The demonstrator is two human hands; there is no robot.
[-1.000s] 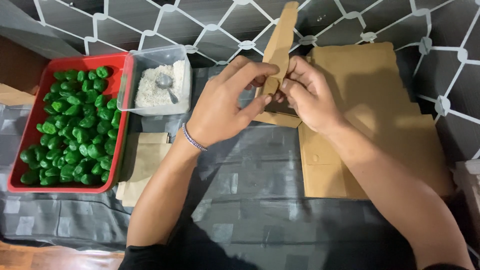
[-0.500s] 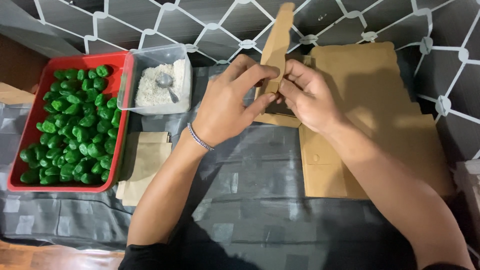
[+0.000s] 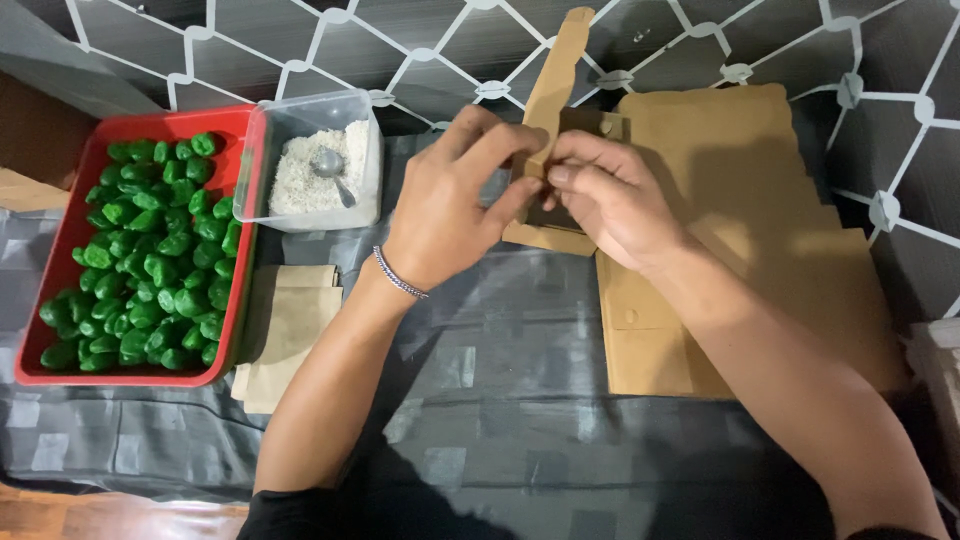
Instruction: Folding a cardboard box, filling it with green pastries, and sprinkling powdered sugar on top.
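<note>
Both my hands are closed on a small brown cardboard box at the far middle of the table, its long flap standing up against the wall. My left hand, with a bracelet at the wrist, pinches the box from the left. My right hand grips it from the right, fingers curled over its side. The inside of the box is hidden by my fingers.
A red tray full of small green pieces lies at the left. Beside it stands a clear tub of white grains with a metal spoon. Brown paper bags lie under the tub, and a stack of flat cardboard blanks at the right.
My fingers have shifted slightly on the box, the left thumb and forefinger now pinching nearer its flap. Nothing else has moved.
</note>
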